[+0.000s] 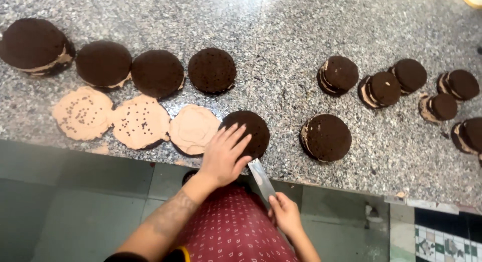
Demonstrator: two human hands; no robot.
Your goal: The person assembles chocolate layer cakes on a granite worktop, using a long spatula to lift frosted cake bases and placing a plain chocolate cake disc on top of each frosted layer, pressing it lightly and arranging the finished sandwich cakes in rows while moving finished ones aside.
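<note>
Dark brown cake rounds (212, 70) — speckled grey counter (281, 36) — maroon patterned cloth (231, 227).

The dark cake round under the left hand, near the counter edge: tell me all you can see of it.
The dark cake round is a flat, chocolate-brown sponge disc with a bare, matte, crumbly top. It lies flat on the speckled granite counter near the front edge. The left hand presses its fingers on the near-left part. The metal blade, held by the right hand, meets its lower edge. Beside it lies a cream-covered round.

round dark cake layer (251, 131) flat at counter edge.
</note>
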